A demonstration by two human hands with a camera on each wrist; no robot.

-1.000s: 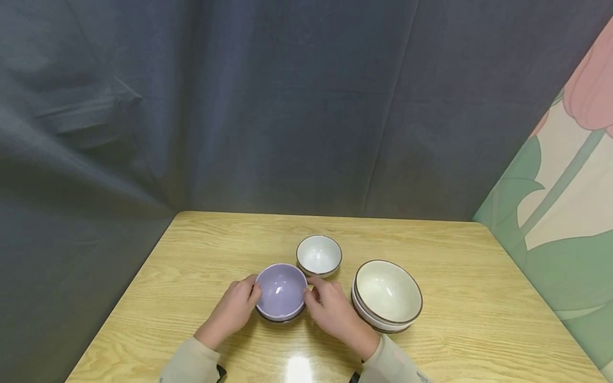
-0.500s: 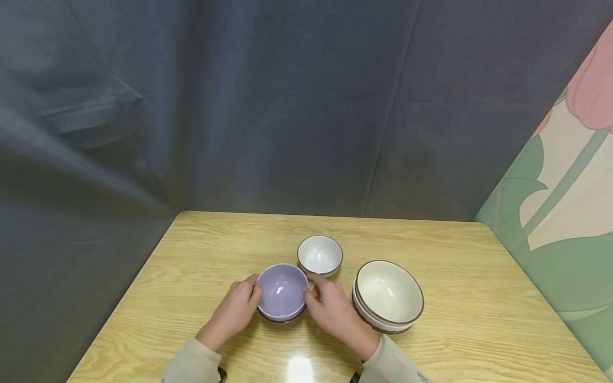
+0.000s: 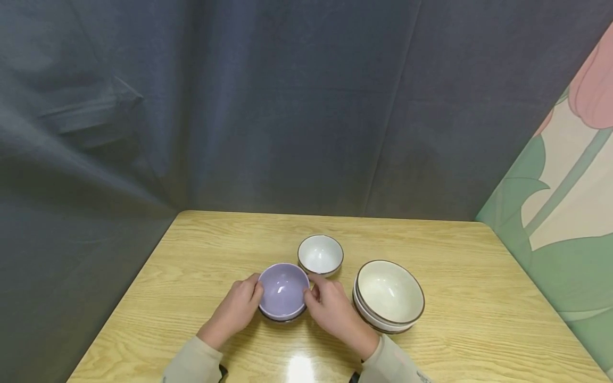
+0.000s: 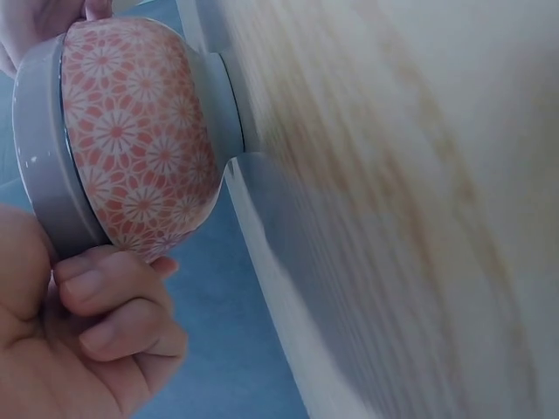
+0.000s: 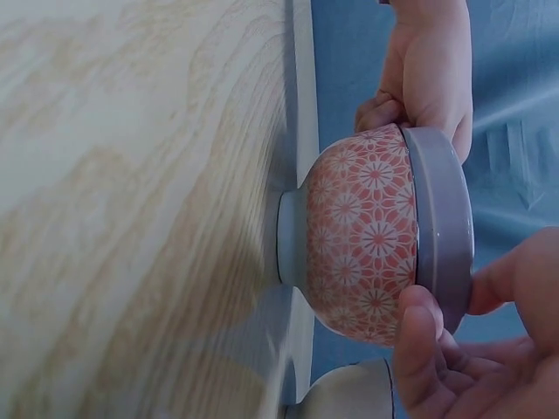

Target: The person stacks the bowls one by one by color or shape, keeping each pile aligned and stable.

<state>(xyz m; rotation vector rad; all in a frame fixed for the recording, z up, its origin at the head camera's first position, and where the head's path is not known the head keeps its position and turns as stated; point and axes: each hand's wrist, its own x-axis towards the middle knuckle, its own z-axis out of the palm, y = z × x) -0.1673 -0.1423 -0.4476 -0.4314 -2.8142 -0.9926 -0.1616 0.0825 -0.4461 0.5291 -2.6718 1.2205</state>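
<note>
Your left hand [image 3: 237, 304] and right hand [image 3: 333, 309] each pinch the rim of the glossy pale-purple round bowl [image 3: 282, 290], from opposite sides; it sits nested in a red-and-white flower-patterned round bowl [image 4: 135, 131], which appears to stand on the light wood-grain surface [image 3: 460, 266]; just beside your right fingers stands a small white dark-rimmed bowl [image 3: 320, 254], and near your right wrist a stack of large pale brown-rimmed bowls [image 3: 390, 292]; an uneven pull could tilt the purple bowl or drag the patterned one along, since they fit closely; your right index finger, so near, could nudge the white bowl; against the earlier frame, grip and bowls look unchanged, only the head view slightly shifted.
</note>
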